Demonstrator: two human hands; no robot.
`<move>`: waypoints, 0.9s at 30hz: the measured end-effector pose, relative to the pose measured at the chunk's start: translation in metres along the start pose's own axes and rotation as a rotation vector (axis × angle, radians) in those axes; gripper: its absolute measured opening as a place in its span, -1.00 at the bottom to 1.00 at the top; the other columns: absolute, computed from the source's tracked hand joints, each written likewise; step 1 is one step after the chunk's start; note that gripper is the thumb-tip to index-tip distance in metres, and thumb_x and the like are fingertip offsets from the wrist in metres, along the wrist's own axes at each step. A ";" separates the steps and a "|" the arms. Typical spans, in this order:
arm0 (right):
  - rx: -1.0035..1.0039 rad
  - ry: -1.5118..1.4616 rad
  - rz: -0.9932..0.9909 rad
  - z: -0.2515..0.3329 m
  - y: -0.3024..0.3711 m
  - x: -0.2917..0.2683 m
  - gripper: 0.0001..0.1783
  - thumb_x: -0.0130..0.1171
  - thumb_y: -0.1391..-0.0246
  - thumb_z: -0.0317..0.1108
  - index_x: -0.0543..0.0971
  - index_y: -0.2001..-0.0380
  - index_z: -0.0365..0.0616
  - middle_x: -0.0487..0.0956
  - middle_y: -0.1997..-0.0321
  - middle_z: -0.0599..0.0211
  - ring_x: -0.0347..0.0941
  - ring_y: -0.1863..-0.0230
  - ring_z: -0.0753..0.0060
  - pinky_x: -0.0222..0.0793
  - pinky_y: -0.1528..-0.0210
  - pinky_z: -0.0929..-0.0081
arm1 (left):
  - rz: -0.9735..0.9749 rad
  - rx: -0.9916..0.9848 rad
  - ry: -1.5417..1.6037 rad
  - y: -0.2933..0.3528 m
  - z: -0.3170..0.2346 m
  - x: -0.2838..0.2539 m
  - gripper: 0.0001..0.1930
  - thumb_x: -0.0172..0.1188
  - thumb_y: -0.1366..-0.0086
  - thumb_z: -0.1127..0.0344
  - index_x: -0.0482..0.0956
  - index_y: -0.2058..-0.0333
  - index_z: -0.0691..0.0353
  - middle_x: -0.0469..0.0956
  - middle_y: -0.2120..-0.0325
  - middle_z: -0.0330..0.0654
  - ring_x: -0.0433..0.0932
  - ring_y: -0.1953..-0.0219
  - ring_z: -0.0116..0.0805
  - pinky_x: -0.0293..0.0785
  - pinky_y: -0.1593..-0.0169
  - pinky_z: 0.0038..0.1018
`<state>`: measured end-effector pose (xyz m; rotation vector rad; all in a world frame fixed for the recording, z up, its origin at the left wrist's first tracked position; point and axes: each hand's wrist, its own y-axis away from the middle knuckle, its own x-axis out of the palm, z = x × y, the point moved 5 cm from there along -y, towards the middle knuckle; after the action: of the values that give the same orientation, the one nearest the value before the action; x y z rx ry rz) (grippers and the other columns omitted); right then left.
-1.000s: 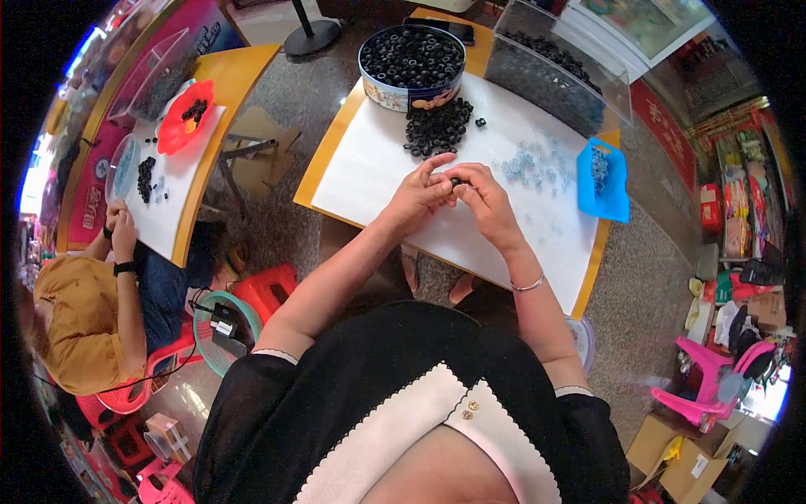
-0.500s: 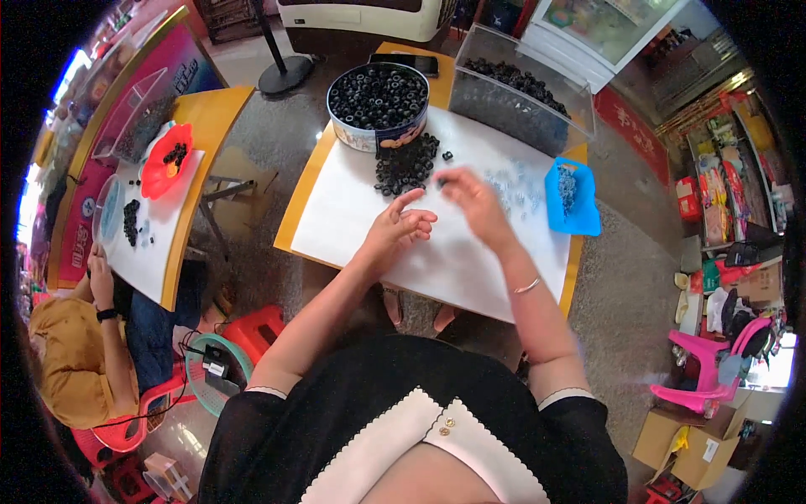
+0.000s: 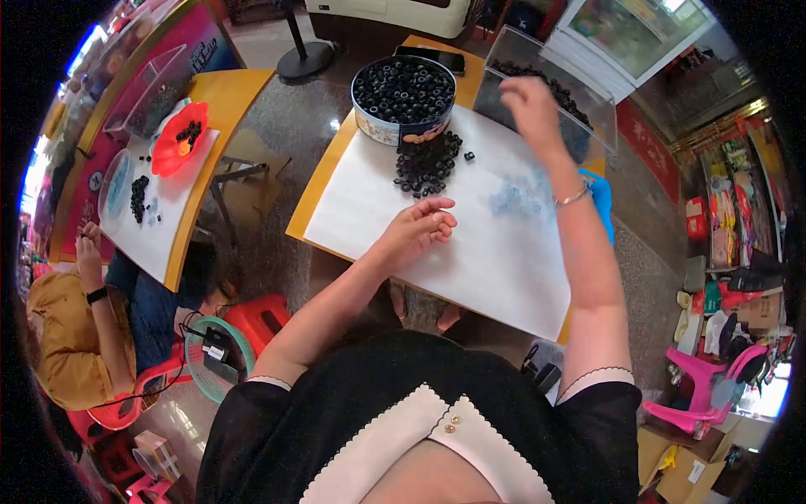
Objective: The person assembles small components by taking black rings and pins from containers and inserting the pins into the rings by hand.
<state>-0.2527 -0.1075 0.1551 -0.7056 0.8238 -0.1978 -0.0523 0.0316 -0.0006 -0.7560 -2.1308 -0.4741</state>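
My left hand [image 3: 420, 228] hovers over the white sheet [image 3: 361, 210] in front of a heap of small black rings [image 3: 426, 170]. Its fingers are half bent and apart, and I see nothing in them. My right hand [image 3: 532, 109] is at the near left side of the clear plastic bin [image 3: 599, 109]. Its fingers are curled closed; whatever they may hold cannot be made out. A round tin [image 3: 378, 133] full of black rings [image 3: 403, 88] stands behind the heap. One loose ring [image 3: 469, 156] lies to the heap's right.
Small clear bluish pieces [image 3: 519, 195] lie scattered on the sheet. A blue tray [image 3: 602, 202] is partly behind my right forearm. A dark phone [image 3: 432, 59] lies behind the tin. At a side table [image 3: 252, 82] on the left, with a red dish [image 3: 172, 151], another person [image 3: 80, 336] sits.
My right hand has moved from the middle of the sheet, up and to the right, to the clear bin. My left hand stays near the heap. The view has shifted slightly.
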 end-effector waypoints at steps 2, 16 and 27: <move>-0.008 0.056 0.173 0.003 0.038 0.029 -0.86 0.18 0.12 -0.41 0.62 0.42 -0.17 0.53 0.42 0.20 0.45 0.34 0.26 0.37 0.25 0.39 | 0.022 -0.024 0.007 -0.002 -0.001 0.005 -0.65 0.06 -0.29 0.37 0.29 -0.02 0.32 0.48 0.28 -0.15 0.48 0.30 -0.46 0.43 0.18 -0.56; 0.286 0.048 0.217 -0.004 0.119 0.086 -0.84 0.18 0.14 -0.26 0.60 0.50 -0.10 0.54 0.41 0.16 0.41 0.29 0.08 0.30 0.20 0.15 | 0.007 -0.038 -0.015 -0.005 0.004 -0.002 -0.60 0.07 -0.28 0.36 0.26 -0.06 0.32 0.49 0.28 -0.14 0.48 0.31 -0.44 0.43 0.20 -0.54; 0.305 0.253 0.190 0.014 0.119 0.086 -0.82 0.18 0.13 -0.23 0.60 0.51 -0.10 0.55 0.39 0.21 0.41 0.26 0.12 0.25 0.18 0.18 | 0.005 -0.046 -0.015 -0.006 0.004 -0.002 -0.61 0.07 -0.28 0.37 0.27 -0.06 0.31 0.49 0.29 -0.14 0.50 0.32 -0.43 0.46 0.22 -0.53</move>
<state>-0.1969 -0.0468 0.0332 -0.3159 1.0691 -0.2377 -0.0574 0.0286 -0.0047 -0.7927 -2.1384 -0.5175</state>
